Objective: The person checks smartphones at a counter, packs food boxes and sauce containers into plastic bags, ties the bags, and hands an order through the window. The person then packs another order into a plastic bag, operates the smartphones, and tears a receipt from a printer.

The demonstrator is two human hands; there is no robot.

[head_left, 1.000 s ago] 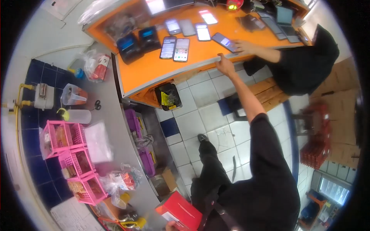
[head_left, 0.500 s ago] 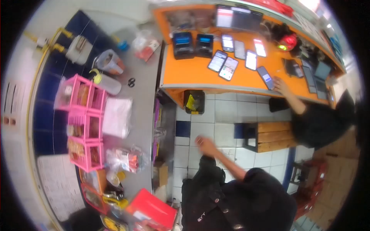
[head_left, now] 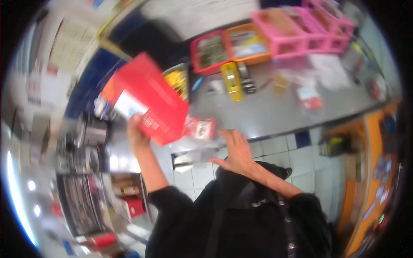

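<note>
My left hand [head_left: 138, 132] grips the lower edge of a red box [head_left: 157, 101] with pale printing and a white patch, held up and tilted over the left part of the counter. My right hand [head_left: 237, 151] is open, its thumb and fingers spread, in front of the counter's edge. Close to its fingertips, left of them, is a small red-and-white packet [head_left: 203, 128] in what looks like clear plastic. A blurred clear plastic piece [head_left: 195, 155] shows near the right thumb; whether they touch I cannot tell.
Along the metal counter [head_left: 266, 109] stand a red basket [head_left: 195, 56], an orange basket [head_left: 249, 56] and pink racks [head_left: 284, 47]. A yellow stapler-like tool [head_left: 232, 81] lies before them. A bagged red item [head_left: 310, 99] sits farther right. An orange desk [head_left: 371, 142] is at right.
The view has swung left, from the orange desk and a co-worker's hand to the counter. The red box, which was at the counter's near end, is now in my left hand, raised.
</note>
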